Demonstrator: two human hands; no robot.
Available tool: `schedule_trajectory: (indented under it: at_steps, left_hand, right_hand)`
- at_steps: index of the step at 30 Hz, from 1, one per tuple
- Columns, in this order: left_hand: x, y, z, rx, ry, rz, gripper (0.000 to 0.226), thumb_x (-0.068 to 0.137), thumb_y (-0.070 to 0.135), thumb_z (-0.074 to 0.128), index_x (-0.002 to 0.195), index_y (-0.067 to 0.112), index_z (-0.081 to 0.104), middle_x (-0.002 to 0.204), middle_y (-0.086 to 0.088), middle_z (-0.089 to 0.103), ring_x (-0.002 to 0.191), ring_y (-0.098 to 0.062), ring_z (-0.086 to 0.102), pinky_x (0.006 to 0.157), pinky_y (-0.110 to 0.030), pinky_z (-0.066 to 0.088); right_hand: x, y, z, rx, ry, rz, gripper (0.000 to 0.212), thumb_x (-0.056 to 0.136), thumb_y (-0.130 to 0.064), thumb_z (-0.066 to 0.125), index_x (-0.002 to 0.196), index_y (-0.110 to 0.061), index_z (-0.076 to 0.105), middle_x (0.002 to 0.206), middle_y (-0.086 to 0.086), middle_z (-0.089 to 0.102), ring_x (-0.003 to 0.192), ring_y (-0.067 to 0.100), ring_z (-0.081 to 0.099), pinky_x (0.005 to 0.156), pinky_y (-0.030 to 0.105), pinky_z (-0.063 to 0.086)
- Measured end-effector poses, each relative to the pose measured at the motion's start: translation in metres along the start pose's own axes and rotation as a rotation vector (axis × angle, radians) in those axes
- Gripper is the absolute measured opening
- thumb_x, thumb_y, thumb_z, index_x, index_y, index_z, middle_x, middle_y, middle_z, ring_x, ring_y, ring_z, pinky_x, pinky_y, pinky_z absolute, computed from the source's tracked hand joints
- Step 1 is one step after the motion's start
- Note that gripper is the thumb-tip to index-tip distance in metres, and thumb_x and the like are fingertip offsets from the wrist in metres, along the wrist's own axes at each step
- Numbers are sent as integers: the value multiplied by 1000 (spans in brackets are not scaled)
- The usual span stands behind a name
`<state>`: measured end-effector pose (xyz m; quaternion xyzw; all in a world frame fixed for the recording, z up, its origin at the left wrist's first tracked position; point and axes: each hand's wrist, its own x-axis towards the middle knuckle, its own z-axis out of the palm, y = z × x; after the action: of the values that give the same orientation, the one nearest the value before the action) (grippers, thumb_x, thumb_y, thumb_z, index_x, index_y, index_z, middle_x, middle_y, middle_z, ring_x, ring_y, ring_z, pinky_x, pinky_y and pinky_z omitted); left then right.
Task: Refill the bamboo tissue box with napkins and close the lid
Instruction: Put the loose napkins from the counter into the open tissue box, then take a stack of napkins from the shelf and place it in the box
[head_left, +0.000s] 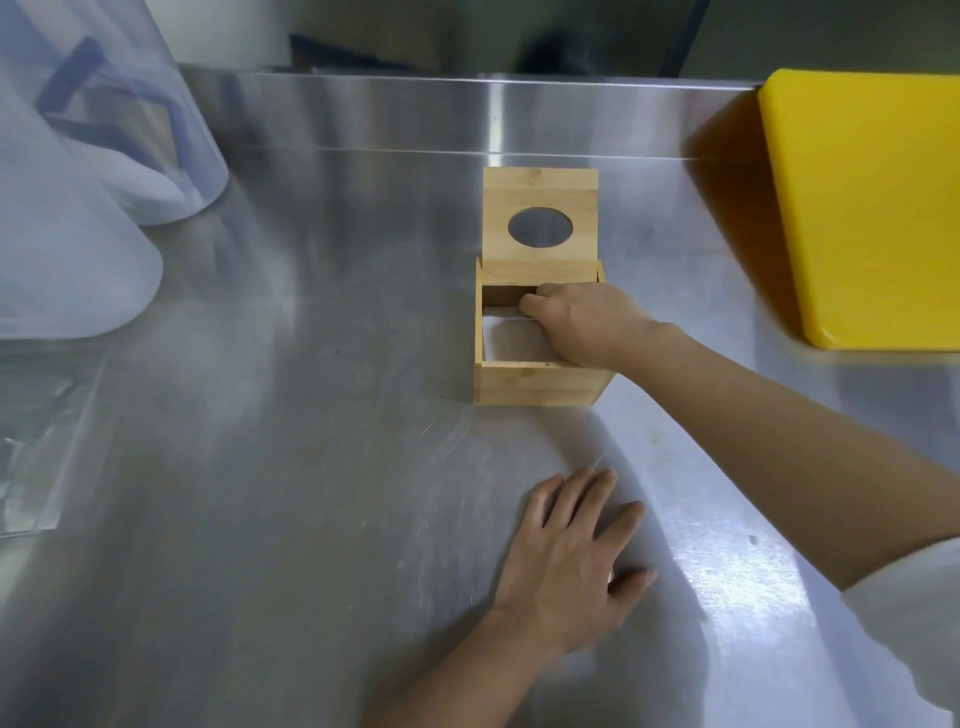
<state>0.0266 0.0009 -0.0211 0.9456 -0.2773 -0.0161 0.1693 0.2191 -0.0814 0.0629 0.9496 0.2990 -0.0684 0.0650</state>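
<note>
Bamboo tissue box: sitting on the steel counter, nearer its back edge than its front, right of centre; lid standing upright at the box's rear wall, oval hole facing the camera; white napkins lying inside. Right hand: reaching into the open top, fingers curled down onto the napkins, though whether gripping or only pressing is unclear. Left hand: resting flat on the counter toward the front edge, fingers spread, holding nothing. Yellow board: lying at the back right corner; clear plastic containers: standing at the back left corner.
</note>
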Motion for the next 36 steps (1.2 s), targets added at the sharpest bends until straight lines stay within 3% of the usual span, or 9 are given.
schedule_trajectory:
  at_steps: [3, 8, 16, 20, 22, 25, 28, 31, 36]
  left_hand:
    - [0, 0, 0, -2, -3, 0, 52, 86, 56, 44, 127, 25, 50, 139, -9, 49, 130, -25, 40, 105, -43, 24]
    - [-1, -1, 1, -10, 6, 5, 51, 86, 55, 46, 126, 25, 49, 140, -9, 49, 130, -25, 39, 106, -42, 25]
    - [0, -2, -3, -1, -35, 8, 50, 86, 55, 43, 126, 26, 46, 140, -9, 48, 131, -26, 39, 106, -42, 21]
    - [0, -3, -8, -51, -142, -5, 49, 86, 56, 38, 125, 29, 49, 140, -4, 50, 132, -22, 39, 107, -41, 22]
    - [2, -6, -16, -94, -182, 16, 49, 87, 52, 40, 128, 27, 49, 146, -4, 43, 137, -20, 32, 111, -43, 24]
    - [18, -17, -50, -162, -421, 50, 54, 90, 42, 52, 139, 24, 38, 156, -2, 21, 143, -18, 13, 116, -39, 10]
    - [47, -34, -108, -178, -634, 23, 56, 89, 42, 56, 140, 28, 36, 149, 0, 37, 135, -22, 33, 108, -38, 28]
    - [80, -61, -170, -103, -625, -14, 57, 91, 47, 52, 142, 30, 32, 147, 2, 39, 132, -18, 37, 103, -32, 32]
    - [136, -106, -285, 1, -403, -24, 56, 87, 55, 49, 138, 35, 36, 137, 5, 49, 122, -21, 49, 99, -40, 41]
  right_hand:
    - [1, 1, -2, 34, -87, -29, 26, 94, -10, 42, 118, -12, 53, 109, 11, 62, 95, 31, 60, 71, 37, 49]
    - [8, 0, -9, -25, -279, -35, 23, 94, -13, 39, 107, -18, 57, 87, 2, 54, 80, 24, 52, 61, 32, 38]
    - [6, -3, -12, 20, -272, 12, 24, 94, -15, 39, 111, -16, 57, 92, 4, 58, 84, 25, 54, 64, 32, 40]
    - [-1, -4, -22, 226, -184, 65, 27, 95, -15, 41, 117, -14, 57, 113, 9, 63, 100, 28, 57, 72, 31, 41]
    - [-6, -2, -33, 306, -134, 71, 25, 95, -17, 44, 116, -13, 58, 112, 8, 63, 96, 25, 55, 72, 30, 39]
    - [-10, 6, -55, 366, -60, 78, 22, 95, -23, 46, 110, -16, 60, 105, 6, 65, 91, 23, 58, 75, 36, 48]
    - [-11, 16, -85, 404, -24, 82, 25, 95, -24, 46, 117, -19, 58, 112, 3, 63, 98, 21, 58, 81, 32, 48]
    - [-6, 27, -118, 473, 14, 54, 26, 95, -24, 49, 117, -17, 58, 113, 0, 62, 97, 18, 56, 83, 27, 46]
    - [15, 53, -183, 530, 137, 48, 23, 94, -23, 52, 116, -18, 59, 97, -6, 57, 91, 14, 56, 84, 29, 48]
